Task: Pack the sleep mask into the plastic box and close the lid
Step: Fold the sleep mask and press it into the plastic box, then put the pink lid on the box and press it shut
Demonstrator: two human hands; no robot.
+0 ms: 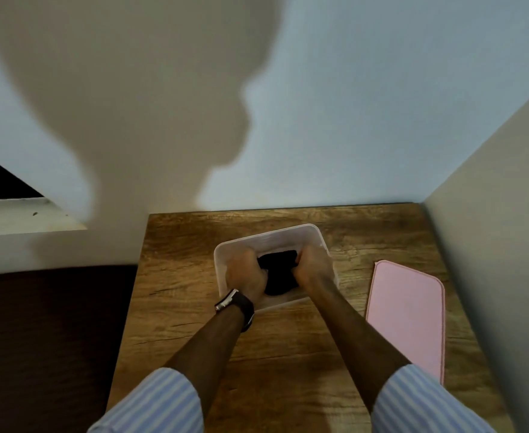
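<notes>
Reaching down into box, both forearms extended, sleeves rolled; left hand (247, 270) and right hand (314, 267) each fisted around opposite ends of black fabric sleep mask (280, 275); mask inside clear rectangular plastic box (288, 234), lid off; pink rounded-rectangle lid (408, 320) flat on wooden tabletop (178, 276), right of box; dark wristwatch (236, 304) on left wrist

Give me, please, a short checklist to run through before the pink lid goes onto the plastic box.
1. Sleep mask inside the plastic box: ok, it sits within the walls.
2. Mask fully below the rim: cannot tell, the hands cover it.
3. Left hand and right hand out of the box: not ok, both are inside, closed on the mask.
4. Pink lid within reach: ok, flat on the wooden table, to the right of the box.
5. Rim clear of fabric: cannot tell.
</notes>
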